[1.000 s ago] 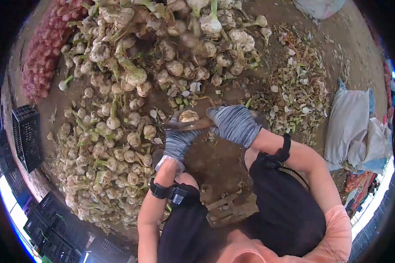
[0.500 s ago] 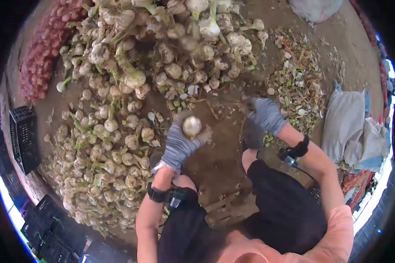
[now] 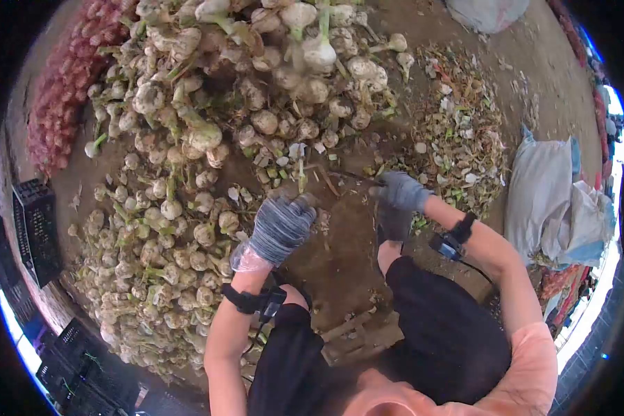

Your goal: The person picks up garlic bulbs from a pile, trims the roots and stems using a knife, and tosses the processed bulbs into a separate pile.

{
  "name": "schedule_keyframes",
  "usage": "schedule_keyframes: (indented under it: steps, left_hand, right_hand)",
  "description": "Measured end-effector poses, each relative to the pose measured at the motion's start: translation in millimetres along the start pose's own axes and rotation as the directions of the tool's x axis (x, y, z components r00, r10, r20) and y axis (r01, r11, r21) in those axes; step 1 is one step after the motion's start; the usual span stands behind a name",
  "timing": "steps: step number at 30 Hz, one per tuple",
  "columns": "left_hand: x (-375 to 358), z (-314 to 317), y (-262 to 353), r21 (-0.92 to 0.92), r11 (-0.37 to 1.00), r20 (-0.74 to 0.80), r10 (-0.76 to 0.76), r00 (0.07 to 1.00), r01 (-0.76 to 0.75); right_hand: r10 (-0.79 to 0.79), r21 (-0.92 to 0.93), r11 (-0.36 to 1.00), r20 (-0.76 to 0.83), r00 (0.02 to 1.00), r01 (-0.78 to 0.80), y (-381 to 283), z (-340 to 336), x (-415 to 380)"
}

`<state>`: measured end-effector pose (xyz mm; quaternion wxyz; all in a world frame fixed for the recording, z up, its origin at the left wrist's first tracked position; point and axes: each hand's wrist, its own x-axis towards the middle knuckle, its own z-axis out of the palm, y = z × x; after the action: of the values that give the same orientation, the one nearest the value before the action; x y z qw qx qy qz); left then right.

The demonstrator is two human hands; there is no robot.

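Note:
My left hand (image 3: 282,227), in a grey knitted glove with clear plastic at the wrist, is closed with its back to me. A pale green garlic stem (image 3: 301,177) sticks up beyond its fingers; the bulb itself is hidden in the grip. My right hand (image 3: 401,191), gloved likewise, is closed round a knife, whose thin dark blade (image 3: 353,178) points left towards the stem without touching it. The knife's handle is covered by the fingers. Beyond both hands rises a heap of garlic bulbs (image 3: 263,121) with stems on.
Trimmed garlic bulbs (image 3: 156,277) cover the ground at left. Cut stems and skins (image 3: 461,142) lie at right. Red net sacks (image 3: 73,83), a black crate (image 3: 36,229) and white woven sacks (image 3: 541,194) stand around. My knees flank bare soil (image 3: 347,249).
My left hand has turned over, from palm up with a white bulb showing to back up with a stem upright. My right hand has shifted slightly left and down; the blade now shows clearly.

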<state>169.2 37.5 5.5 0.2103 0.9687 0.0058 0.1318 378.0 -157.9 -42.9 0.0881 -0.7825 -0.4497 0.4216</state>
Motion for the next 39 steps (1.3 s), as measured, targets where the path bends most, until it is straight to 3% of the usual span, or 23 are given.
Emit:
schedule_keyframes:
  steps: [2,4,5,7,9,10,11,12,13,15,17,18,19,20,21,26,28,31,33,34,35,36,39]
  left_hand:
    - [-5,-2,1,-0.068,0.997,-0.051,-0.022,0.998,0.018]
    - [-14,-5,4,-0.476,0.860,-0.102,-0.261,0.960,0.184]
    - [-27,-14,6,-0.461,0.865,-0.102,-0.273,0.956,0.198]
    - [-66,-49,9,-0.394,0.772,-0.059,-0.563,0.825,0.499]
    - [-126,-98,-6,0.129,0.731,-0.017,-0.674,0.739,0.670]
    - [-159,-133,-19,0.623,0.493,0.209,-0.853,0.479,0.607]
    - [-152,-178,-10,0.800,0.269,0.191,-0.962,0.196,0.537]
    - [-219,-197,-21,0.744,-0.034,-0.188,-0.969,0.161,0.667]
    - [-245,-211,-29,0.745,-0.042,-0.195,-0.968,0.157,0.666]
    - [-241,-229,-30,0.236,-0.043,-0.421,-0.905,0.062,0.971]
    - [-180,-188,-15,0.282,0.450,-0.283,-0.805,0.521,0.847]
    - [-121,-175,-3,0.273,0.428,-0.124,-0.872,0.473,0.861]
    - [-105,-148,-16,0.362,0.660,-0.148,-0.657,0.739,0.659]
    - [-86,-125,-26,0.306,0.728,-0.152,-0.599,0.786,0.613]
    - [-70,-106,-47,0.495,0.798,-0.134,-0.320,0.938,0.343]
    - [8,-61,-110,0.721,0.674,0.088,-0.322,0.943,0.163]
    - [12,-60,-142,0.689,0.696,0.270,-0.504,0.820,0.201]
    - [11,-65,-138,0.609,0.702,0.160,-0.566,0.809,0.370]
    - [1,-66,-112,0.424,0.779,0.003,-0.511,0.860,0.462]
    - [-4,-60,-97,-0.098,0.806,-0.053,-0.589,0.806,0.583]
    - [-6,-54,-81,-0.597,0.610,-0.052,-0.678,0.734,0.522]
    - [-8,-47,-61,-0.785,0.360,0.065,-0.761,0.645,0.504]
    - [-37,26,-55,-0.881,-0.443,0.459,-0.721,0.518,0.164]
  right_hand:
    - [0.030,0.044,0.998,0.039,0.999,-0.032,-8,-6,-3]
    - [0.045,0.087,0.995,0.068,0.997,-0.051,-18,-16,1]
    - [0.023,0.149,0.988,0.096,0.995,-0.037,-23,-14,4]
    - [-0.019,0.227,0.974,0.132,0.991,-0.011,-35,-6,4]
    - [-0.042,0.250,0.968,0.047,0.998,0.029,-39,-4,0]
    - [-0.030,0.279,0.960,0.108,0.994,-0.001,-36,-3,-1]
    - [-0.034,0.289,0.957,0.112,0.993,0.000,-34,1,-4]
    - [-0.004,0.277,0.960,0.114,0.993,-0.028,-32,3,-6]
    - [0.023,0.261,0.964,0.113,0.993,-0.052,-31,3,-7]
    - [0.049,0.292,0.951,0.175,0.983,-0.099,-27,4,-5]
    - [0.031,0.258,0.964,0.156,0.987,-0.071,-28,7,-4]
    - [-0.001,0.304,0.951,0.149,0.989,-0.045,-28,9,-4]
    - [-0.009,0.302,0.953,0.143,0.990,-0.035,-33,8,-2]
    - [-0.019,0.321,0.946,0.155,0.988,-0.032,-38,4,-1]
    - [-0.024,0.339,0.940,0.170,0.985,-0.035,-40,2,-2]
    - [-0.047,0.315,0.949,0.111,0.993,0.010,-26,10,-4]
    - [-0.020,0.244,0.970,0.114,0.993,-0.008,-23,14,-2]
    - [-0.045,0.330,0.944,0.057,0.997,0.024,-42,0,-8]
    - [0.032,0.337,0.940,0.080,0.996,-0.057,-44,0,-5]
    - [-0.002,0.327,0.945,-0.010,1.000,0.005,-52,-3,-6]
    - [-0.037,0.308,0.949,-0.100,0.994,0.066,-60,-8,-6]
    - [-0.029,0.308,0.950,-0.099,0.995,0.059,-71,-12,-7]
    - [-0.090,0.204,0.967,-0.281,0.956,0.151,-103,-25,-8]
